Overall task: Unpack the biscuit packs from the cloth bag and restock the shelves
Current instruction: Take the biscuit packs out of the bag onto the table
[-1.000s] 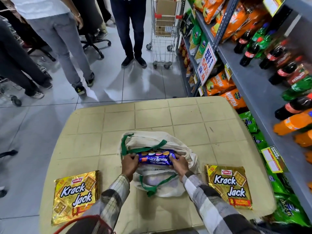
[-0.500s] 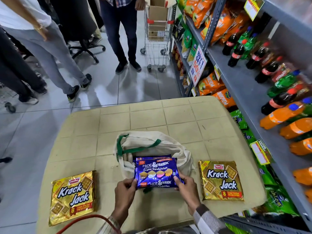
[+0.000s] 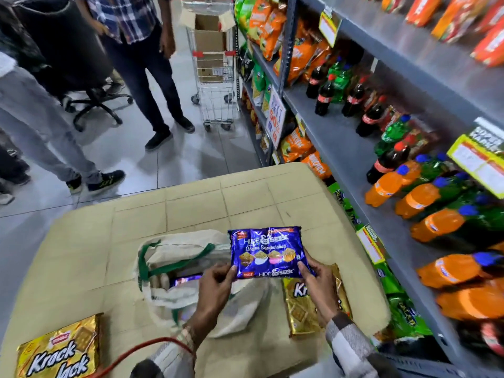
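Blue pack (image 3: 268, 252) held up above the surface (image 3: 191, 203), just right of the bag (image 3: 174, 252).
Left hand (image 3: 215, 285) and right hand (image 3: 316, 282) each pinch a lower corner, fingers (image 3: 227, 271) curled on the wrapper. Progress, my read: partway. Left gold pack (image 3: 58, 350) lies at the near-left corner, right gold pack (image 3: 302, 312) under the right hand. A second blue pack (image 3: 185, 281) shows inside the open bag, so unpacking is unfinished. No biscuits visible on the shelf (image 3: 341, 148), so restocking is all left. Room: the shelf runs close along the surface's right edge, with a grey strip showing in front of the bottles (image 3: 327, 96). Far half of the surface gives room. People (image 3: 152, 77) and trolley (image 3: 215, 85) are well apart.
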The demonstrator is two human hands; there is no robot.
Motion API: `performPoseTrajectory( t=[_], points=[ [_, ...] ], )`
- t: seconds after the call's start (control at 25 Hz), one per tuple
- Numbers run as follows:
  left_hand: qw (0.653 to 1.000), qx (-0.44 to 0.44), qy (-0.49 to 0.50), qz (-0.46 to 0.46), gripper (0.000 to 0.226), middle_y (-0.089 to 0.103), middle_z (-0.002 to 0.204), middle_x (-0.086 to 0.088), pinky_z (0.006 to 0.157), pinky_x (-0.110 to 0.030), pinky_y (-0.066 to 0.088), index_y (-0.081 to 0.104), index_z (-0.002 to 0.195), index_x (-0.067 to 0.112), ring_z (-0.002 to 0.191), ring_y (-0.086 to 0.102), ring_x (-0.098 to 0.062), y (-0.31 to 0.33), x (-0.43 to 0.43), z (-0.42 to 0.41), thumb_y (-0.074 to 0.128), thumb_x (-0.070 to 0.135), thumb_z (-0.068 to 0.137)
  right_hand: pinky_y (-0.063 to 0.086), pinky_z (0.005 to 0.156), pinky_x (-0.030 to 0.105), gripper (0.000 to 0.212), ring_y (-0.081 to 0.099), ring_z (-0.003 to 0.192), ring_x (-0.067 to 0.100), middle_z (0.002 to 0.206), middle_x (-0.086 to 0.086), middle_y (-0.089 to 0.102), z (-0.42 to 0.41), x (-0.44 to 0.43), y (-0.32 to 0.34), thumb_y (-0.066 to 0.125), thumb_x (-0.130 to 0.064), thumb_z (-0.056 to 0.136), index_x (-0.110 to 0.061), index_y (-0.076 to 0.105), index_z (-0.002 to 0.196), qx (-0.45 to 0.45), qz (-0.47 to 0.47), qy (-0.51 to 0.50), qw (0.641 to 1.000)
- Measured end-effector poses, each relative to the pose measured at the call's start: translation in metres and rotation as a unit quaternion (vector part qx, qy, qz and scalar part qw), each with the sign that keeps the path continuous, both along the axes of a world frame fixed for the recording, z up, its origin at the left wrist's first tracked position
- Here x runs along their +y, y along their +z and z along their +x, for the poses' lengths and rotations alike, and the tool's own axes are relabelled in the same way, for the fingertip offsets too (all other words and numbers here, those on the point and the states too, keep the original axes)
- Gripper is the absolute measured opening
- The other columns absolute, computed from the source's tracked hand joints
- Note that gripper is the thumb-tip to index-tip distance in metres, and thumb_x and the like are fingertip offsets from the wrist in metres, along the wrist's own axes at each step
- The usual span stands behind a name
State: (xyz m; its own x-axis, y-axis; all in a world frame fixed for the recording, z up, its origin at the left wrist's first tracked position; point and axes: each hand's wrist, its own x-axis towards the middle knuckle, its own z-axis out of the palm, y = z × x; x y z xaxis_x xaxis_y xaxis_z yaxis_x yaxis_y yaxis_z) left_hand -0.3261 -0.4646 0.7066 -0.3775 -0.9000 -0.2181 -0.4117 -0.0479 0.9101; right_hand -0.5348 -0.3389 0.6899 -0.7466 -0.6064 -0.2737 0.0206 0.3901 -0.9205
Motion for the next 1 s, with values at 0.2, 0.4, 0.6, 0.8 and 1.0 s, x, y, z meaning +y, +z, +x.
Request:
performPoseTrajectory(
  t=[0.2,0.4,0.6,0.8,1.0],
  points=[
    [0.984,0.090,-0.038,0.149,0.013,0.075,0.074,0.006,0.070,-0.023,0.049,0.078,0.086,0.005,0.070,0.064,-0.002,-0.021,-0.022,-0.088,0.065,0.003,0.088,0.055,0.094,0.043,0.034,0.065,0.107,0.016,0.119,0.004,0.069,-0.087,-0.014,-0.027,0.065,-0.009,0.090,-0.008,0.065,0.124,0.006,0.017,-0.037,0.999],
    [0.987,0.046,-0.042,0.148,0.017,0.072,0.065,0.006,0.056,-0.015,0.047,0.077,0.067,0.010,0.065,0.064,-0.004,-0.074,-0.028,-0.138,0.073,0.008,0.084,0.052,0.088,0.030,0.035,0.062,0.102,0.015,0.116,0.003,0.067,-0.135,-0.012,-0.074,0.063,-0.005,0.091,-0.005,0.063,0.125,-0.022,0.053,-0.040,0.998],
    [0.990,0.011,-0.038,0.135,0.008,0.077,0.080,0.006,0.068,-0.024,0.055,0.080,0.086,0.012,0.074,0.068,-0.004,-0.125,-0.011,-0.151,0.075,0.016,0.081,0.052,0.088,0.025,0.035,0.062,0.111,0.021,0.124,0.013,0.065,-0.156,-0.012,-0.112,0.063,-0.002,0.090,-0.002,0.063,0.125,-0.028,0.112,-0.030,0.993],
    [0.985,-0.017,-0.040,0.166,0.023,0.078,0.089,-0.006,0.058,-0.026,0.058,0.075,0.102,0.014,0.074,0.075,-0.016,-0.127,-0.002,-0.169,0.059,0.002,0.091,0.044,0.087,0.023,0.039,0.062,0.109,0.023,0.123,0.014,0.066,-0.160,-0.019,-0.115,0.058,0.004,0.089,-0.004,0.062,0.127,-0.008,0.150,-0.056,0.987],
    [0.974,-0.070,-0.151,0.152,0.027,0.075,0.110,-0.003,0.087,-0.030,0.057,0.070,0.115,0.013,0.098,0.071,-0.017,-0.101,-0.018,-0.158,0.059,0.021,0.092,0.037,0.101,0.051,0.045,0.043,0.117,0.039,0.129,0.018,0.049,-0.150,-0.025,-0.103,0.059,-0.009,0.088,-0.019,0.060,0.131,0.082,0.291,-0.033,0.953]
  ],
)
